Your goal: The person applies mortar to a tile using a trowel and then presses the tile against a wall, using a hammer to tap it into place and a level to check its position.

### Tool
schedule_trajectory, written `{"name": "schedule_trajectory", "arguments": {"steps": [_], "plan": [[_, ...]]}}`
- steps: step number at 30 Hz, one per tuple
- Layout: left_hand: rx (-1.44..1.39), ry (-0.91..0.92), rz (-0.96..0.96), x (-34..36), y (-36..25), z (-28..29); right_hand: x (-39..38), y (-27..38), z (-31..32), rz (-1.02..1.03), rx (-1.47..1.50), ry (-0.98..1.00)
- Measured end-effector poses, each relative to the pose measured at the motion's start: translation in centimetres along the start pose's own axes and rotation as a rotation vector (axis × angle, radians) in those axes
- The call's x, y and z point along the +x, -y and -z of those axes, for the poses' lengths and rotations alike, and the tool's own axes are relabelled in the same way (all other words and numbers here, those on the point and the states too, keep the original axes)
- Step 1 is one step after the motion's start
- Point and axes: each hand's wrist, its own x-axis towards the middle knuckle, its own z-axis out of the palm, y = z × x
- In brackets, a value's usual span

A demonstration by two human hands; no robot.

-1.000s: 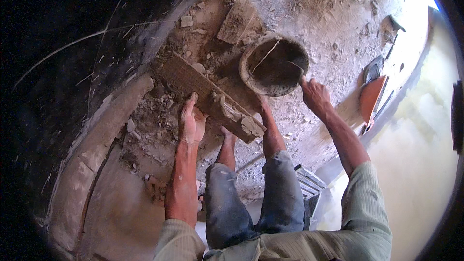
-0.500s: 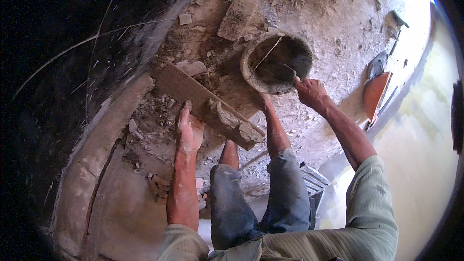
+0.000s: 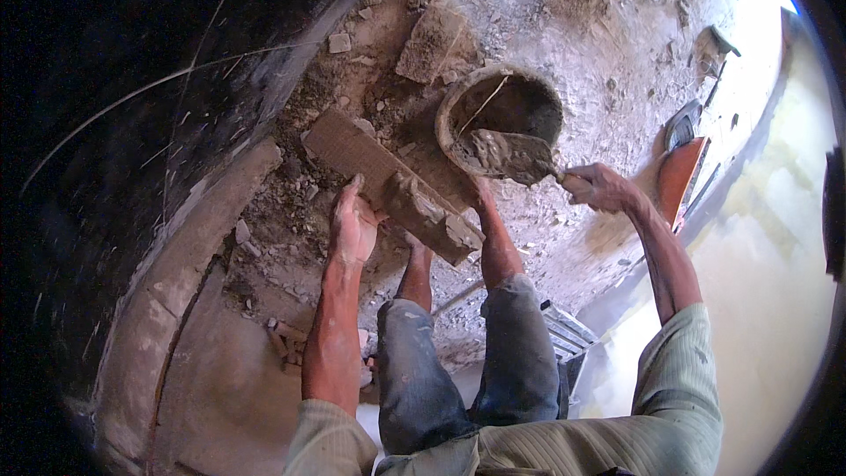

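Head view: I read the clock from midway between the hands, with 12 straight ahead of the person.
Left hand (image 3: 354, 222): at 9, gripping the long block (image 3: 348, 150) along its near edge, most fingers hidden underneath.
Long block: stretches from 10 down to 6; brick or board, I can't tell.
Mortar (image 3: 423, 211): a thick lump on the block's 6 o'clock end.
Right hand (image 3: 599, 188): at 3, wrapped round the handle of a trowel (image 3: 555, 173).
Trowel: blade toward 10, heaped with mortar, over the bucket (image 3: 448, 119).
Bucket: near 12, round, mud-caked, on the rubble-strewn floor (image 3: 573, 97).
Orange panel (image 3: 679, 178): at 3, beyond the right hand.
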Motion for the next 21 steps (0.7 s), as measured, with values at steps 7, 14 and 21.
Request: {"name": "schedule_trajectory", "arguments": {"steps": [7, 14, 21], "plan": [[-0.071, 0.152, 0.064, 1.2, 1.9, -1.2, -10.7, 3.7, -1.7, -0.062, 0.114, -0.163], [0.008, 0.220, -0.018, -0.7, 3.1, -4.7, -17.1, 11.0, -6.1, 0.087, -0.031, -0.365], [-0.081, 0.241, -0.009, -2.1, 3.7, -7.9, -16.6, 16.8, -11.3, 0.198, -0.351, -0.613]]}}
